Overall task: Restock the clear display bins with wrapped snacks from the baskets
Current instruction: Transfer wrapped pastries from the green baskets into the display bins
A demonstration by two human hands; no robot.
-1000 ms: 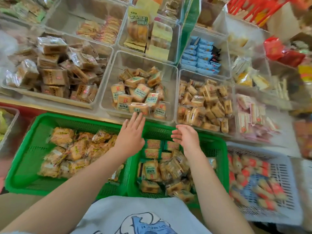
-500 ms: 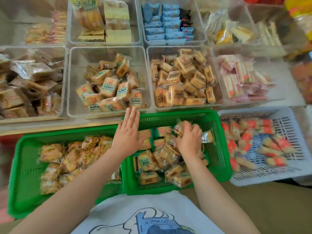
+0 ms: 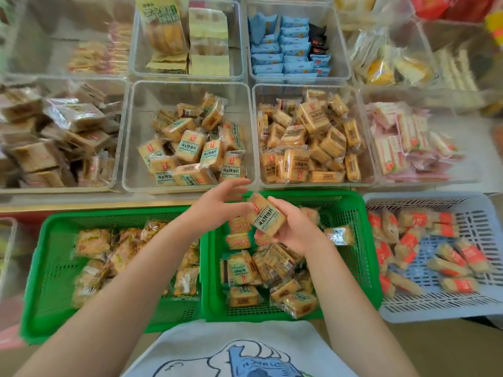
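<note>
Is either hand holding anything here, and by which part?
The right hand grips one clear-wrapped tan snack with a green label by its lower end. The left hand holds nothing.

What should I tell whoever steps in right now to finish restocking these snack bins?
Right hand grips a green-label snack pack above the middle green basket.
Left hand is open beside the pack, holding nothing.
Done: matching packs already lie in the clear bin straight ahead, which is only part full.
Left: drop this pack in, then move the rest of that basket. The left green basket and grey basket also hold snacks.
</note>
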